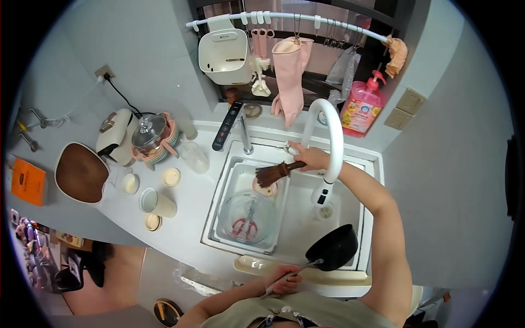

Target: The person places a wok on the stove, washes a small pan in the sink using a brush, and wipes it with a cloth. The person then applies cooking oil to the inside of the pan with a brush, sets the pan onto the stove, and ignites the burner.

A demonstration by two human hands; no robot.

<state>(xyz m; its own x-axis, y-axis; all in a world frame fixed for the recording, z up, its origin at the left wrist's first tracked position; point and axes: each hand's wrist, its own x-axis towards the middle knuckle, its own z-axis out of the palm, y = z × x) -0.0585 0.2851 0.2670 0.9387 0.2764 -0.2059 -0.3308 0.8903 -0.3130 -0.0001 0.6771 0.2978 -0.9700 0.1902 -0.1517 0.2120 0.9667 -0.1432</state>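
My left hand [283,280] is wrapped round the handle of a black pan [334,249], which is tilted over the front of the right sink basin [295,229]. My right hand [310,158] holds a brown scrub brush [273,174] by its dark handle, bristles pointing left over the left basin. Its fingertips reach the base of the white faucet [334,136], close to the small lever; whether they touch it I cannot tell. In the left basin sit a clear glass bowl [246,217] and a pink round item [264,187], partly hidden by the brush.
A pink soap bottle [362,108] stands on the sill at right. Pink gloves [290,76] and a white caddy [224,54] hang from a rod. Left on the counter are a lidded pot [151,135], a clear jar [194,157] and an open canister [157,202].
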